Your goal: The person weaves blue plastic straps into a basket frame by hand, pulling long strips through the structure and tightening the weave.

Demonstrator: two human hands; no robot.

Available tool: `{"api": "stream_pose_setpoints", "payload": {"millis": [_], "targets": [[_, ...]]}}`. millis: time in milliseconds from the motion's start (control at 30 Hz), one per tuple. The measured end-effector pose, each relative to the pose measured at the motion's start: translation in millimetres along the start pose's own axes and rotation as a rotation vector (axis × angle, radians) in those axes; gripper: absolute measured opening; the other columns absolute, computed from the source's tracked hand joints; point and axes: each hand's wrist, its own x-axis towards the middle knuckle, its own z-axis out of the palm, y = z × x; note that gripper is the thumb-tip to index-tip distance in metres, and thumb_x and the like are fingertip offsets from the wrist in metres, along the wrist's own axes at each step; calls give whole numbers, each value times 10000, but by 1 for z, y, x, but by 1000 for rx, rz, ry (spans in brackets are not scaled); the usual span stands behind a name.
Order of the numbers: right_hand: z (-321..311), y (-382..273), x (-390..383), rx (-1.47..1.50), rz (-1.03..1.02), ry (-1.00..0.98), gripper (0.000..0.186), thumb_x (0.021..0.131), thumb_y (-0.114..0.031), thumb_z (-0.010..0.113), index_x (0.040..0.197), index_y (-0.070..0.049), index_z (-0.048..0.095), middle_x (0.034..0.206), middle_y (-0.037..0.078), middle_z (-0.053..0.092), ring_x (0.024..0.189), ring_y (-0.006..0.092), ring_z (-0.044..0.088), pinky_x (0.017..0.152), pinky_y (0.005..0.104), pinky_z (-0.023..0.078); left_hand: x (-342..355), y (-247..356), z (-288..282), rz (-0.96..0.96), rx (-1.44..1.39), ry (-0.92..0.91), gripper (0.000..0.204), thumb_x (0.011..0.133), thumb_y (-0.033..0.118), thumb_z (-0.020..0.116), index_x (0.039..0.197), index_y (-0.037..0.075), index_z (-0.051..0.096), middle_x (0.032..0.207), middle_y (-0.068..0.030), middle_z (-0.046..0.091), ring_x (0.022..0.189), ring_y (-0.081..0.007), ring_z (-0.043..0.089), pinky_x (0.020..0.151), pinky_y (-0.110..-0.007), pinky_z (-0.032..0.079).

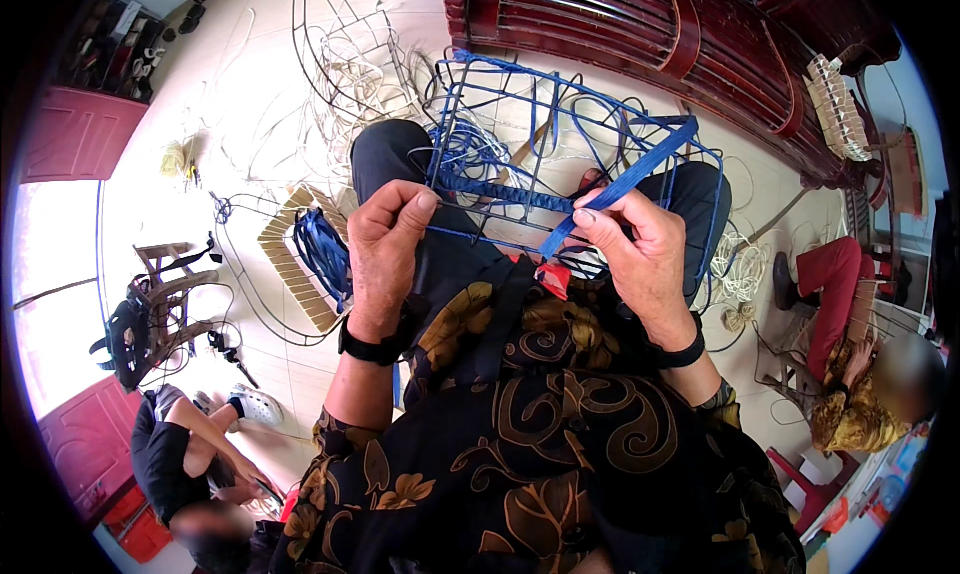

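A dark wire basket frame (545, 124) rests across my knees, some of its rods wrapped in blue strip. My left hand (385, 249) is closed, thumb against the curled forefinger, at the frame's left near corner; it seems to grip the wire there. Between the thumb and fingers of my right hand (640, 244) is a flat blue strip (640, 169), which slants up to the frame's far right corner while its short end hangs below my fingers. Tight blue winding (510, 194) covers a rod between the hands. Loose blue strip (470, 144) lies tangled at the frame's left side.
Tangled pale cord (350, 84) and another wire frame (315, 14) lie on the floor ahead. A tan box-like frame (290, 264) holding blue strip stands left. A dark red wooden bench (600, 24) stands beyond. People sit at lower left (190, 444) and right (850, 374).
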Motion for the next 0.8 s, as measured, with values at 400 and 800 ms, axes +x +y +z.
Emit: {"api": "stream_pose_setpoints", "payload": {"millis": [400,800], "targets": [[1,-4,1,-188,-108,-38,77,847,-39,692,885,16,652,741,110,639,621,189,618,577,281,469,-3,3,2,3,62,-12,186,950,179,617,883,7,634,711,37,520,662,-51,441,611,-199,347],[-5,-5,2,-217,-167,-85,159,844,-88,685,766,-7,573,649,142,572,555,302,574,505,359,433,-3,5,3,-28,-62,-34,166,949,150,606,883,-1,625,733,-7,548,673,-89,455,625,-227,345]]}}
